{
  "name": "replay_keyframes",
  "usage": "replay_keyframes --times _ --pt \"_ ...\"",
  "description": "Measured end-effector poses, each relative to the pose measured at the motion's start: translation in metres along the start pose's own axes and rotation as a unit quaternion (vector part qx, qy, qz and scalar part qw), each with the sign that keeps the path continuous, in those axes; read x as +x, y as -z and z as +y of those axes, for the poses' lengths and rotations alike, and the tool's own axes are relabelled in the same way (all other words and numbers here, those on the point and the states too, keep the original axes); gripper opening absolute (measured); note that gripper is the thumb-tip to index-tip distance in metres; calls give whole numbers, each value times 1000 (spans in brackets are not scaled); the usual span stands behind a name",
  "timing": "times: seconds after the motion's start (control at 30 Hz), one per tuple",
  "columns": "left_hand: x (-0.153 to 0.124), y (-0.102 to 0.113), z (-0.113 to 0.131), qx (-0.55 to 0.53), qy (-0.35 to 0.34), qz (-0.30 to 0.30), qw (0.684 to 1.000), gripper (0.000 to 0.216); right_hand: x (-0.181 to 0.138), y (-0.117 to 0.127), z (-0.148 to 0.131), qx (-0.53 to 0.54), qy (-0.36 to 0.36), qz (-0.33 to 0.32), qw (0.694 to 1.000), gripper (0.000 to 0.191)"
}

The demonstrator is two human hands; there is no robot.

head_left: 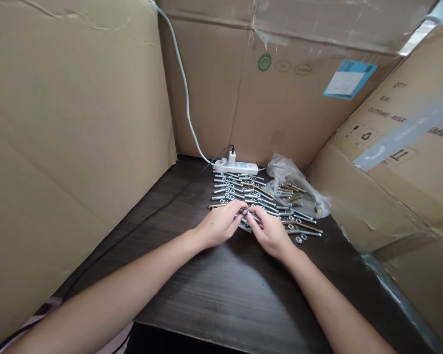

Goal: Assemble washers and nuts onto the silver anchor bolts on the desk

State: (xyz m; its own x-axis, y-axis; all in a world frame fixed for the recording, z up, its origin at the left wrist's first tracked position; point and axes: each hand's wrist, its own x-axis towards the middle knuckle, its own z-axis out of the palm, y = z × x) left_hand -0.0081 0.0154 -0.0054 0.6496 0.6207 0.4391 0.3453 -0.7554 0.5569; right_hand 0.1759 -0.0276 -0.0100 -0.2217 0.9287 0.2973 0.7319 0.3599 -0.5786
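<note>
On the dark wooden table (pixel 221 290) lies a spread of several metal bolts (pixel 239 191) with nuts, laid in rows. My left hand (pixel 218 225) and my right hand (pixel 270 232) meet at the near edge of the rows. Both pinch one small bolt (pixel 248 213) between their fingertips, the fingers curled round it. A few loose nuts (pixel 300 239) lie to the right of my right hand.
A crumpled clear plastic bag (pixel 293 179) with more bolts sits at the back right. A white power strip (pixel 236 166) with a plugged charger and cable lies behind the rows. Tall cardboard boxes (pixel 74 123) wall in the table on the left, back and right.
</note>
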Motion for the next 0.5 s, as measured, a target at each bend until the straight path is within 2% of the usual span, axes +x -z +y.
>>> replay_keyframes --times 0.17,0.37,0.5 --pt "7 -5 -2 8 -20 -33 999 20 -4 3 6 2 -9 15 1000 21" --pt "4 -3 -3 18 18 -47 999 20 -5 2 4 -1 12 -14 1000 20" --pt "3 -2 -1 8 31 -57 998 23 -5 3 1 -21 28 -12 999 19"
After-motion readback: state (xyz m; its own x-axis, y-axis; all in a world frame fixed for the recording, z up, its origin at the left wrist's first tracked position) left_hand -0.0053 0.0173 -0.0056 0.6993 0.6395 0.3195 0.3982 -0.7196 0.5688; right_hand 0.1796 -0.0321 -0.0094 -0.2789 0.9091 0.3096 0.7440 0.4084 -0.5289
